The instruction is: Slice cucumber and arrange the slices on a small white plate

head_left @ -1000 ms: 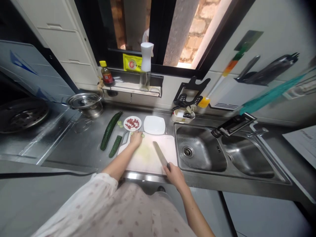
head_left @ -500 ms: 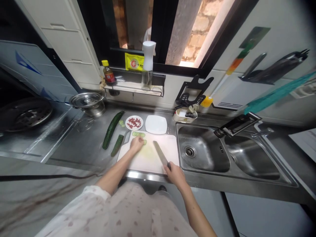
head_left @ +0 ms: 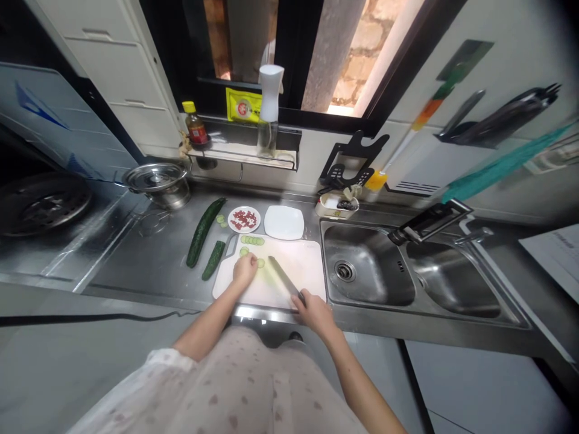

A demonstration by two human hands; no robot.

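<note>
A kitchen knife (head_left: 284, 278) is in my right hand (head_left: 314, 310), its fingers wrapped round the handle. The blade points away and to the left, low over the white cutting board (head_left: 307, 259). My left hand (head_left: 245, 271) is at the board's left part with its fingers pinched together. At those fingertips is a thin cucumber slice (head_left: 261, 263). Behind the hand lies another small group of cucumber slices (head_left: 244, 251). A row of overlapping cucumber slices (head_left: 252, 240) runs along the board's far edge.
Left of the board lie a cut cucumber piece (head_left: 213, 260) and a long cucumber (head_left: 205, 232). A plate of chopped red bits (head_left: 244, 220) and a white square plate (head_left: 284, 222) stand behind it. The sink (head_left: 368, 265) is on the right, a lidded steel pot (head_left: 158, 184) far left.
My left hand has drawn slightly nearer, away from the row. Slices now show behind it that were covered. The knife has shifted left, its tip closer to the left hand.
</note>
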